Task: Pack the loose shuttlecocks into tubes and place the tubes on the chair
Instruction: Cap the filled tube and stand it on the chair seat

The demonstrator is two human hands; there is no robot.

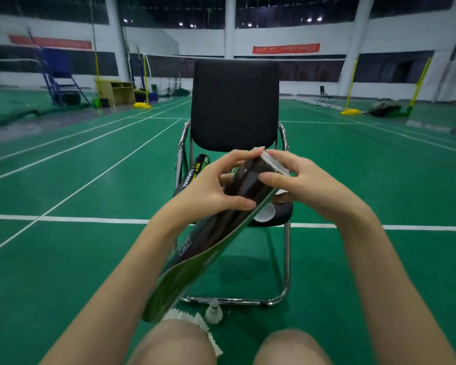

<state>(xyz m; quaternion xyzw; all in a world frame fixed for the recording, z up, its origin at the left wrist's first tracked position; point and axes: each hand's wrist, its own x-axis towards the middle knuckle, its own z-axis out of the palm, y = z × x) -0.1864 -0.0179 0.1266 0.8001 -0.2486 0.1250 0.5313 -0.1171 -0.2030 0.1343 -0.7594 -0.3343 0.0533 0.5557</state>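
Evidently capping: left hand (pixel 211 185) grips the tube (pixel 216 233); right hand (pixel 298 180) should press the cap (pixel 275 160) it pinches squarely on.

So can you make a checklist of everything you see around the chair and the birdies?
Surface: green court floor with white lines.
Job's things: dark tube held slanted; another tube lies on the chair; white cap on the seat; loose shuttlecock on the floor.
Clutter: nothing seen.
Grippers: left hand grips the tube; right hand pinches its top end.
Cables: nothing seen.
Surroundings: yellow net posts, wooden desk.
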